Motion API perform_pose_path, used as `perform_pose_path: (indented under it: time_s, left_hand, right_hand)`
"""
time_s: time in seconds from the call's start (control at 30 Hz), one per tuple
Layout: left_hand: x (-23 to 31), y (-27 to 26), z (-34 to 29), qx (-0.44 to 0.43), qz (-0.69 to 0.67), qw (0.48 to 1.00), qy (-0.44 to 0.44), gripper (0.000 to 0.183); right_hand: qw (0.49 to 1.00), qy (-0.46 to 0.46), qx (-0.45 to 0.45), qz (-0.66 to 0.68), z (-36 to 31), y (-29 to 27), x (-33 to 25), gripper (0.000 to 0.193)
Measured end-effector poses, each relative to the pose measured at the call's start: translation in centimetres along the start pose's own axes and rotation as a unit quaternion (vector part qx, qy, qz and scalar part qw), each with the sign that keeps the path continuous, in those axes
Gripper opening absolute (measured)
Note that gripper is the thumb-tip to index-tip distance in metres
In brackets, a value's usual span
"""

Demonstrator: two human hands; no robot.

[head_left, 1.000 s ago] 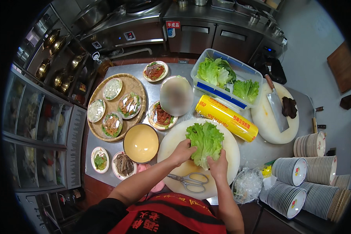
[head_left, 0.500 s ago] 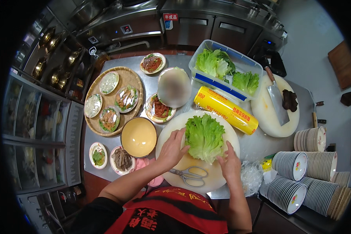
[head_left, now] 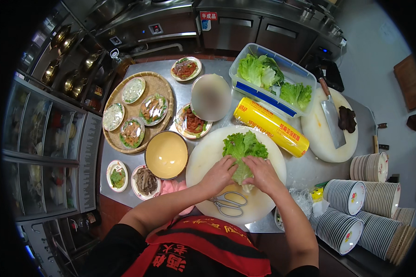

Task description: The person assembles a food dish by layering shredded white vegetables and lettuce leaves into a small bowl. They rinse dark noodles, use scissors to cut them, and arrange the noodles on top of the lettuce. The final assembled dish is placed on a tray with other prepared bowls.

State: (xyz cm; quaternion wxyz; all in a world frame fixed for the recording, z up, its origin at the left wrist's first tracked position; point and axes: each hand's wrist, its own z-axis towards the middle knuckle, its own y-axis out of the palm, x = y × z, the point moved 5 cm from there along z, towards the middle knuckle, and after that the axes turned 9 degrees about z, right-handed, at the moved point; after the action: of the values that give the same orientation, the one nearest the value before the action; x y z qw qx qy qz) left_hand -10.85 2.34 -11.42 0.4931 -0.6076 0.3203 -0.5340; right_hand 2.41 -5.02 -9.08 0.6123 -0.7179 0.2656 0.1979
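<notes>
A green lettuce leaf (head_left: 245,144) lies on the round white cutting board (head_left: 205,159) in front of me. My left hand (head_left: 218,176) grips its left side with curled fingers. From the other side, my right hand (head_left: 263,174) is closed on it too, so the leaf is bunched inward between them, its frilly top spread away from me. The fingertips are partly hidden in the leaf. Grey scissors (head_left: 231,204) rest on the board's near part, just below my hands.
Left of the board stand a yellow-lined bowl (head_left: 166,154), a plate of grey-brown strips (head_left: 146,181) and a wicker tray (head_left: 120,92) with several plates. Beyond are a yellow film roll (head_left: 270,125) and a lettuce bin (head_left: 289,109). A cleaver (head_left: 332,120) and plate stacks (head_left: 339,231) are right.
My hands have come together from both sides of the leaf and closed on it. The leaf, spread flat and wide before, is now narrower and gathered. The whole view has shifted slightly.
</notes>
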Motion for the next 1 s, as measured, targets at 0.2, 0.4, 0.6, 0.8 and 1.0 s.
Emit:
perform_pose_path:
  time_s: [0.2, 0.4, 0.6, 0.8, 1.0]
  left_hand:
    - [1.1, -2.6, -0.1, 0.010, 0.060, 0.998, 0.030, 0.057]
    - [1.4, -0.2, -0.3, 0.015, 0.022, 0.995, 0.096, 0.050]
    - [1.5, -0.6, -0.1, 0.053, 0.028, 0.995, 0.085, 0.046]
    - [2.5, -2.4, -2.8, 0.098, -0.020, 0.992, 0.070, 0.045]
    - [3.3, 0.3, -0.8, 0.070, -0.024, 0.993, 0.090, 0.024]
  right_hand:
    - [0.997, -0.052, 0.022, 0.046, -1.8, -1.9, -1.1, 0.070]
    - [0.996, -0.084, 0.018, -0.020, -3.7, -0.1, -1.3, 0.063]
    - [0.994, -0.044, 0.096, 0.001, -3.9, 0.0, -1.8, 0.050]
    - [0.997, -0.037, 0.072, 0.019, -9.6, 4.7, -4.2, 0.040]
    - [0.991, -0.114, 0.048, -0.041, -6.8, 9.1, -7.5, 0.037]
